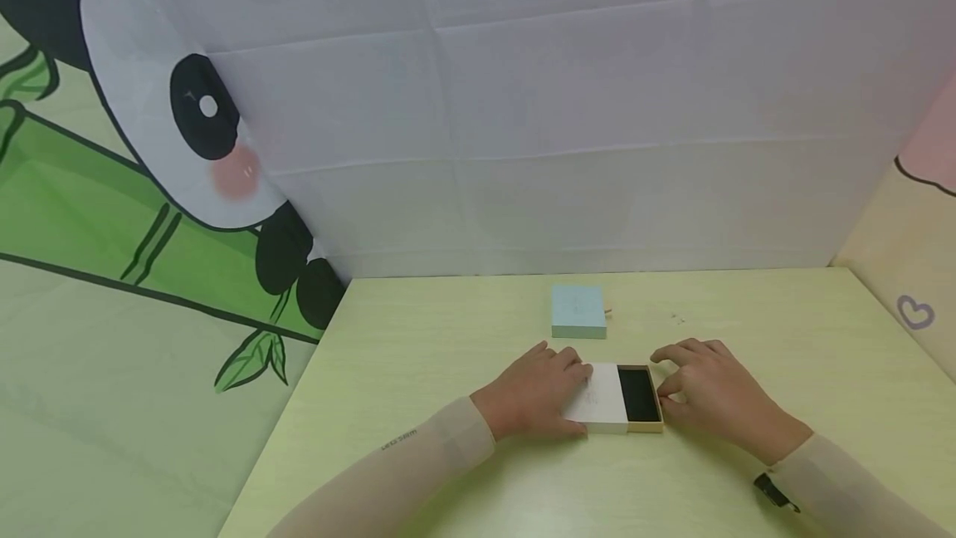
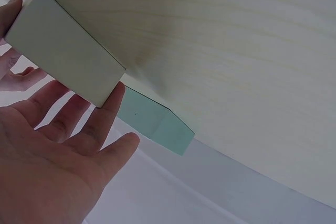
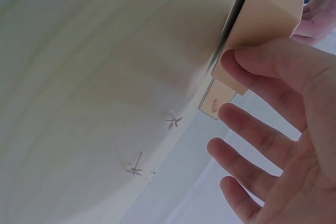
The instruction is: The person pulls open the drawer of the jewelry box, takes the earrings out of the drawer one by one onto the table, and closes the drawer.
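A small drawer box lies on the table, its white sleeve slid partly off a tan drawer with a black lining. My left hand grips the sleeve, thumb at the near side and fingers over the far side. At the drawer's right end, my right hand brings thumb and index finger together in a pinch; the exact part between them is hidden. In the right wrist view the other fingers spread away from the tan drawer end.
Behind the open box sits a pale blue box with a small tab on its right side. Several tiny silver star-shaped pieces lie on the table to its right. A white cloth wall rises at the table's back edge.
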{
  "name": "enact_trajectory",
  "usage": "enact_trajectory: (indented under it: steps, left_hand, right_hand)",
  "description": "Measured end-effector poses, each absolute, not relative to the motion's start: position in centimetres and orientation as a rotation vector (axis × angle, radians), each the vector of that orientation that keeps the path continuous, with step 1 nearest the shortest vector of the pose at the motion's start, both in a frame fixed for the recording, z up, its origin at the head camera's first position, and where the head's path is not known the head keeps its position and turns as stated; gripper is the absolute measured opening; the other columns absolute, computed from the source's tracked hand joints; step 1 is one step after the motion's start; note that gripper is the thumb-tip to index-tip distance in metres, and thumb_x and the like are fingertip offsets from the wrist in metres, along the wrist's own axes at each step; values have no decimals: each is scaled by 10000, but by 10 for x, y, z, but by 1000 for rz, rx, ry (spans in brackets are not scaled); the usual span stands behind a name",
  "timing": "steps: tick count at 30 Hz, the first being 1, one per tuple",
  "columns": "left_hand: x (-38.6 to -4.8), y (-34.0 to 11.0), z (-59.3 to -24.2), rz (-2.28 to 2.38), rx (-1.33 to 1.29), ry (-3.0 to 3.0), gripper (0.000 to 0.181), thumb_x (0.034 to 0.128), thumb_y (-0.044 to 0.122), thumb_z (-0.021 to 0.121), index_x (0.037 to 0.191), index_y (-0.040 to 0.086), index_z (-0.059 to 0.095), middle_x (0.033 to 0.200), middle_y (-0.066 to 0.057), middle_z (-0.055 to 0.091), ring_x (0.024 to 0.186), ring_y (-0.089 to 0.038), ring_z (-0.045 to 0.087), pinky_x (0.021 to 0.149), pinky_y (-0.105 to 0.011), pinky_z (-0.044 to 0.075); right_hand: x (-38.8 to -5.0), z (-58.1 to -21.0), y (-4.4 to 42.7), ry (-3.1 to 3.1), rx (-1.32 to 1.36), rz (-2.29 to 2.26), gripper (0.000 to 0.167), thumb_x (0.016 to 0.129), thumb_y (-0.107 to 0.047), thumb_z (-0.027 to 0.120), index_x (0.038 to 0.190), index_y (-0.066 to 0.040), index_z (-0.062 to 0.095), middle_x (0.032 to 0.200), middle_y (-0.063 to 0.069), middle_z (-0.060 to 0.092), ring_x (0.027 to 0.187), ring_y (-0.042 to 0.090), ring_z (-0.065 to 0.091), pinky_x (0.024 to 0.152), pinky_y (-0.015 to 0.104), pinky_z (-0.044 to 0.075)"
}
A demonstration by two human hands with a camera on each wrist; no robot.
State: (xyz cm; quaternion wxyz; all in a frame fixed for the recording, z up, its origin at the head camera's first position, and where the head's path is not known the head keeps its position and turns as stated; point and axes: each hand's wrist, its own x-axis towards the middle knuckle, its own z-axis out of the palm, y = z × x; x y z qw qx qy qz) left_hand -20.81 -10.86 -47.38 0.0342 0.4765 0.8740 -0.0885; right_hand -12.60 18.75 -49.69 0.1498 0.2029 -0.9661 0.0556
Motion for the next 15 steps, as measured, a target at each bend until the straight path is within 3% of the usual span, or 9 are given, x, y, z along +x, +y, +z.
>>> enact_trajectory:
  steps: [15]
  left_hand:
    - [-214,-104,-476,-253,1456,2699,797,1039,702,805,1650,220,633,1539,38,689,1340,-147,707,1389,-442,490]
  right_hand:
    - [-138,-498,186,-2766,615,153,219,857,-186,1020,794,-356,898,1292,-12,857,1221,301,774,1018,569,612]
